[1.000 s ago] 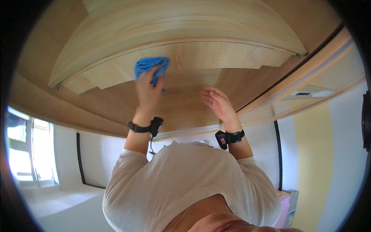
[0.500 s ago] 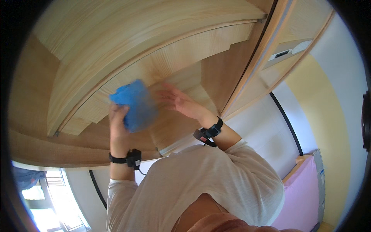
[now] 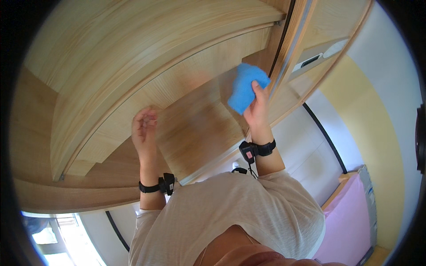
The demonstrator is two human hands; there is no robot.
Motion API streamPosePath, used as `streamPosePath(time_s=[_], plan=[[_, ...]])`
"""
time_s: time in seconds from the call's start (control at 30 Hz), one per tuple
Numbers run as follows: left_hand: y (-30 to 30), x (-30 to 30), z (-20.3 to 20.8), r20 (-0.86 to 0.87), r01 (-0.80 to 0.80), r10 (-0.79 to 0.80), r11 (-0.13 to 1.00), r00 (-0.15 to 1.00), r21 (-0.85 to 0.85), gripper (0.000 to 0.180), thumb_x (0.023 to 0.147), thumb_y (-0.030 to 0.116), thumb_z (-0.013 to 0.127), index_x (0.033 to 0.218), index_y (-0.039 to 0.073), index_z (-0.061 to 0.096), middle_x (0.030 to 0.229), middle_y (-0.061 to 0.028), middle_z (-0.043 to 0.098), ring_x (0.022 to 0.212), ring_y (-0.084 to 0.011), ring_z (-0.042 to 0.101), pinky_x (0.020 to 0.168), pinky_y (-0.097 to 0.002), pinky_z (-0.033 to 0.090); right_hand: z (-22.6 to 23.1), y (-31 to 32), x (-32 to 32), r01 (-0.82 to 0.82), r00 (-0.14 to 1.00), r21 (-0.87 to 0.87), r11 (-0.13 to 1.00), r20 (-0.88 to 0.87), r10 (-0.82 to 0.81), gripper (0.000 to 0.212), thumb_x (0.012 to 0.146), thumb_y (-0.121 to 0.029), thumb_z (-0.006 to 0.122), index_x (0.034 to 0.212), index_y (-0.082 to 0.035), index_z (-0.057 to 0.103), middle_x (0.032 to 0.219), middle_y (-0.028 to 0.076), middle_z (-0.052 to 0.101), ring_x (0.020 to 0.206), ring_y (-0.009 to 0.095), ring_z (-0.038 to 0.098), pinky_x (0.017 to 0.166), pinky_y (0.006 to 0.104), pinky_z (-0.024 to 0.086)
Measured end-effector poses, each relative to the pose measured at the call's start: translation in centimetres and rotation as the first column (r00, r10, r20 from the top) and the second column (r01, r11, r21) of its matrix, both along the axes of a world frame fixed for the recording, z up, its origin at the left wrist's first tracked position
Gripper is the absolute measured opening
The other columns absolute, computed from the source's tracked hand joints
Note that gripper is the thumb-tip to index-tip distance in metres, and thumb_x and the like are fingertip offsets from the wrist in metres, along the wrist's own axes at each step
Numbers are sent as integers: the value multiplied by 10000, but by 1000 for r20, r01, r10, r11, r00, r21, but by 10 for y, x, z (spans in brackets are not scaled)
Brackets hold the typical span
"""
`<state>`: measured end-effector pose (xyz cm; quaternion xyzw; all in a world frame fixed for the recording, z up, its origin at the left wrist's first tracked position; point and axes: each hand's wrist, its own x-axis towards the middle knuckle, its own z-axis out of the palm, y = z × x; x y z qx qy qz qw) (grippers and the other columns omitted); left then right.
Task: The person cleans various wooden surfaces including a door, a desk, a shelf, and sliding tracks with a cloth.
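Observation:
A folded, fuzzy blue cloth [image 3: 247, 86] is gripped in my right hand [image 3: 258, 106], the thumb lying over its face. It is held up by the right end of a wooden cabinet, beside the upright door frame [image 3: 290, 42]. My left hand [image 3: 144, 128] holds nothing. Its fingers are loosely bent and somewhat apart, near the pale wooden front panel [image 3: 182, 84] below the upper shelf. Between my hands lies the bare wood bottom of a lower compartment [image 3: 195, 142].
Above my hands the wide wooden shelf [image 3: 146, 40] overhangs with a curved-looking front edge. A sliding door panel [image 3: 333, 26] with an inset handle [image 3: 310, 60] stands at the right. A pink padded panel [image 3: 348, 217] is at the lower right, a bright window [image 3: 69, 239] at the lower left.
The blue cloth has passed from my left hand to my right hand, which has moved right and up with it. My left hand is now without it, slightly farther right.

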<state>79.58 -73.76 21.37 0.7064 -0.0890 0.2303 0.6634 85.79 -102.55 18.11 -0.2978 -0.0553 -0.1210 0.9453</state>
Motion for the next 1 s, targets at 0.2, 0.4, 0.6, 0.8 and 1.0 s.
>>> streamPosePath(time_s=[0.2,0.4,0.6,0.8,1.0], plan=[[2,15,10,15,-178,178,984,984,5,266,929,39,467,1194,17,492,1036,-66,603,990,-155,566,865,-276,444,13,-33,71,366,916,-146,919,228,-329,334,889,-87,557,1212,-65,477,1101,34,542,1001,142,528,881,304,438],[9,22,14,52,-231,230,973,972,4,250,941,57,462,1182,-3,494,1012,-92,624,993,-169,578,876,-291,455,39,-32,126,547,837,-592,592,402,-371,216,865,-45,563,1077,-6,566,1064,37,553,983,146,513,882,268,396],[6,30,15,46,-308,309,951,950,-25,265,944,92,488,1196,8,487,1036,-73,617,995,-170,579,902,-300,441,36,-54,167,727,624,-655,206,504,-598,319,838,-91,563,1140,5,524,1076,137,541,998,286,515,906,348,384],[13,36,9,72,-297,307,948,949,-116,265,941,80,487,1196,7,488,1034,-80,617,978,-169,581,929,-323,438,60,-63,160,684,637,-693,227,417,-648,371,866,-133,546,1191,35,478,1124,214,524,1036,328,503,925,381,381],[15,36,12,111,-325,335,941,936,-95,256,941,73,481,1182,-12,487,1016,-106,629,971,-190,589,940,-345,440,18,-56,165,659,616,-739,138,425,-663,342,857,-82,551,1173,33,489,1110,210,528,1017,345,510,902,388,397]])
